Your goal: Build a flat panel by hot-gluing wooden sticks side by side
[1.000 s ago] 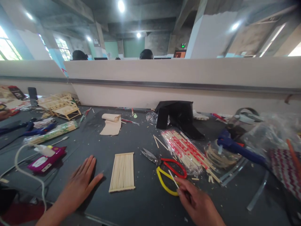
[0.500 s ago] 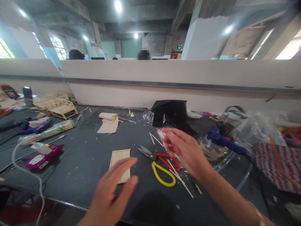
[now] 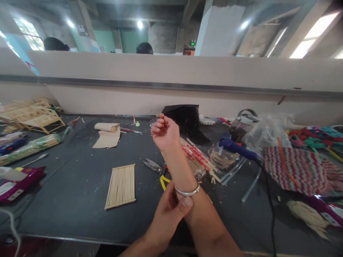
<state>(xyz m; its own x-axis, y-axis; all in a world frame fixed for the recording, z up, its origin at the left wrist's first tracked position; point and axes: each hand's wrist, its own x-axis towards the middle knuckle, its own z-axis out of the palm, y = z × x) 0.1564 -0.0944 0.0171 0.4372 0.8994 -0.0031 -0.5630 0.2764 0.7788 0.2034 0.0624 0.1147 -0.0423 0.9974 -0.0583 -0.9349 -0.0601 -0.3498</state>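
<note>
A pause in the stickwork

My left hand [image 3: 168,213] has moved from over the stick panel [image 3: 121,186] and clasps my right forearm [image 3: 180,167] at the silver bangle [image 3: 187,192]. My right hand [image 3: 167,135] hangs half-curled, nothing visible in it. Work seems paused: panel flat on the counter [image 3: 85,189], leftward; scissors [image 3: 153,165] partly hidden.

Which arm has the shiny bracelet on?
The right arm, the raised one with its palm showing, wears the silver bracelet. The left hand holds that arm beside the bracelet, and the left arm looks bare.
</note>
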